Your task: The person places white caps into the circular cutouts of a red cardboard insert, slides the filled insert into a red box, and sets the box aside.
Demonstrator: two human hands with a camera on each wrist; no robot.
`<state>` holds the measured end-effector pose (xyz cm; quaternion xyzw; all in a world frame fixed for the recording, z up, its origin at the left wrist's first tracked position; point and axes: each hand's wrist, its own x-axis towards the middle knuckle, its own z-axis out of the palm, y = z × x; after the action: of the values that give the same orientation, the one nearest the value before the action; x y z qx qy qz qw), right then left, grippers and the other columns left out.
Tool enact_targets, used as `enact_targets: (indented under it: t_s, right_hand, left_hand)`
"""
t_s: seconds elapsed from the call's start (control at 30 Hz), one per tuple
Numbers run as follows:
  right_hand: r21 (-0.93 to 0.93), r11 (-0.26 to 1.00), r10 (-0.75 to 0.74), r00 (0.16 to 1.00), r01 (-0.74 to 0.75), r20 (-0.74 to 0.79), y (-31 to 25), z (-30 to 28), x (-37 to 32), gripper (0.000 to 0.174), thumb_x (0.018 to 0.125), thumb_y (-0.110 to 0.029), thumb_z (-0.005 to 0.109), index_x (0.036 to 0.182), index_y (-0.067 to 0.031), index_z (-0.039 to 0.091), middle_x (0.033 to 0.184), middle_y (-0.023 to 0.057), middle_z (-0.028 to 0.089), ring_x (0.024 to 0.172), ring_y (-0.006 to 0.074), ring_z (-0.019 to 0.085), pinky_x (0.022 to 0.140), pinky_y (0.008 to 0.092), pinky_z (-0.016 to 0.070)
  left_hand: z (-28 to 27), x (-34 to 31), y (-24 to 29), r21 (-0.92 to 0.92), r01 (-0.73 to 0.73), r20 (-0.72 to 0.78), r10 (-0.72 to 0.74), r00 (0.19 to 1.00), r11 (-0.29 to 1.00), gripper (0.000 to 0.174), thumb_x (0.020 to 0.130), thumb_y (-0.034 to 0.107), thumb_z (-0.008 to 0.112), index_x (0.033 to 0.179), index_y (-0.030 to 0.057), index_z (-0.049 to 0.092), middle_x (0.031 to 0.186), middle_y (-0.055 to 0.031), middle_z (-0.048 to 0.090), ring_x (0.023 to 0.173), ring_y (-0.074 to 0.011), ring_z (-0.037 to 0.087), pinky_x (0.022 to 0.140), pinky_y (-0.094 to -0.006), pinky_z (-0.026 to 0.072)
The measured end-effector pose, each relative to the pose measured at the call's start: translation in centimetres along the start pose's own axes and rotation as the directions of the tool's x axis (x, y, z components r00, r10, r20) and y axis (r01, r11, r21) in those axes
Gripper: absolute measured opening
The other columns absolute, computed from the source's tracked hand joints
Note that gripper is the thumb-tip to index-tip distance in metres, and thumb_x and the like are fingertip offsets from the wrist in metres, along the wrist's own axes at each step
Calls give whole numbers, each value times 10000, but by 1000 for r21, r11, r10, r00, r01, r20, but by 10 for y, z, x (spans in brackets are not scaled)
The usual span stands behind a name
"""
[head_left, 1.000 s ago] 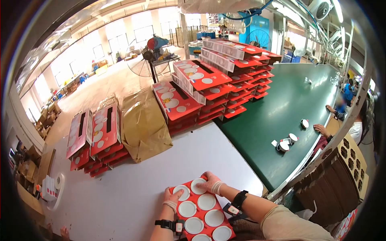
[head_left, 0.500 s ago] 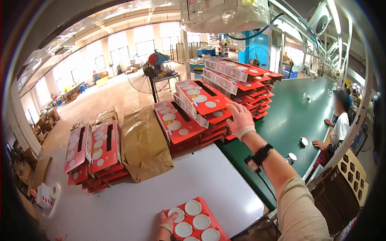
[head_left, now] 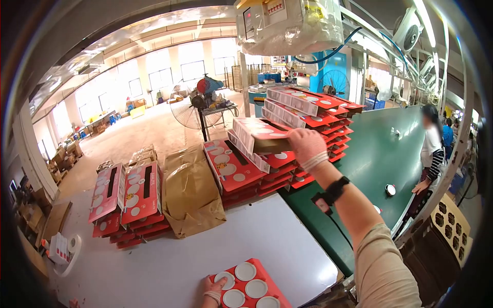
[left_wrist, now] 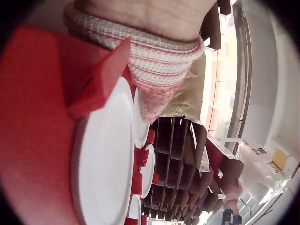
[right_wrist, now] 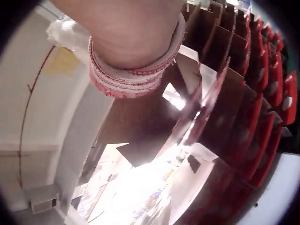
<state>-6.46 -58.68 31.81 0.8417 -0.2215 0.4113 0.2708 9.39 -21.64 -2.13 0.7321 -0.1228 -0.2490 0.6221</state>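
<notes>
At the front edge of the table, a red carton [head_left: 265, 277] with round white lids showing in rows through its top is held by my left hand [head_left: 214, 288]. That hand grips the carton's far left corner, thumb over a lid; its other fingers are hidden. The left wrist view shows the white lids [left_wrist: 106, 157] close up beside the knitted glove cuff. My right hand [head_left: 308, 148], in a pinkish glove, reaches to the middle stack and grips the near right edge of a folded red sleeve [head_left: 259, 128] with printed circles, tilted up off the pile.
More red sleeves [head_left: 233, 167] are stacked at centre, others [head_left: 141, 192] at left beside a brown paper-wrapped bundle [head_left: 192, 190]. A green conveyor belt [head_left: 364, 169] runs along the right, carrying a white cup [head_left: 391, 190]. A person [head_left: 430, 146] stands across it. A wrapped control box [head_left: 287, 25] hangs overhead.
My right hand has left the lidded carton, reached forward to the middle stack and lifted the near edge of its top sleeve. The left hand stays on the carton.
</notes>
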Motion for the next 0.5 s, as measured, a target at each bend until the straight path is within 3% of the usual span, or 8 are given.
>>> enact_targets:
  t_s: [0.07, 0.2, 0.27, 0.37, 0.47, 0.5]
  right_hand:
    - [-66, 996, 57, 996, -61, -67, 5, -50, -5, 165, 777, -142, 546, 941, -124, 540, 859, 69, 601, 834, 257, 598, 716, 383, 470]
    - [53, 985, 171, 894, -164, -414, 24, -137, -36, 93, 818, -113, 554, 908, -107, 575, 816, 102, 616, 741, 308, 606, 633, 388, 484]
    - [134, 950, 312, 851, -281, -422, 36, -165, -59, 116, 834, -46, 538, 942, -72, 571, 862, 130, 620, 772, 313, 610, 655, 333, 485]
    - [141, 913, 408, 845, -383, -347, 50, -194, -93, 98, 849, -59, 540, 941, -57, 576, 851, 148, 619, 765, 321, 610, 656, 330, 481]
    - [35, 910, 404, 861, -414, -309, 52, -195, -122, 120, 840, -52, 537, 954, -55, 574, 851, 163, 614, 765, 330, 609, 661, 340, 485]
    - [-15, 931, 345, 895, -364, -282, 47, -194, -128, 123, 816, -87, 556, 938, -96, 555, 841, 155, 604, 739, 349, 590, 629, 404, 477]
  left_hand:
    - [-8, -5, 6, -99, 101, 61, -95, 994, 990, 529, 643, 69, 776, 1079, -7, 487, 972, -98, 590, 848, -194, 578, 755, -320, 499]
    - [-23, -13, 1, 0, 63, -40, -63, 997, 998, 573, 634, 168, 805, 1093, -17, 517, 1016, -103, 587, 886, -192, 566, 799, -330, 479]
    - [-34, 5, -39, -67, -28, -8, 28, 1000, 997, 551, 637, 57, 769, 1099, -39, 483, 1016, -122, 580, 884, -212, 577, 790, -329, 492]
    - [-40, -14, -16, -176, -34, -25, 30, 999, 984, 543, 640, 68, 766, 1093, -55, 493, 1039, -142, 575, 898, -225, 573, 811, -338, 482]
    - [-48, -17, -17, -27, 6, -126, -10, 992, 1000, 531, 644, 66, 759, 1086, -64, 497, 1039, -149, 573, 901, -230, 571, 816, -338, 477]
    - [-51, -20, -14, -29, 3, -125, -6, 992, 1000, 531, 644, 66, 759, 1086, -64, 497, 1039, -149, 573, 901, -230, 571, 816, -338, 477]
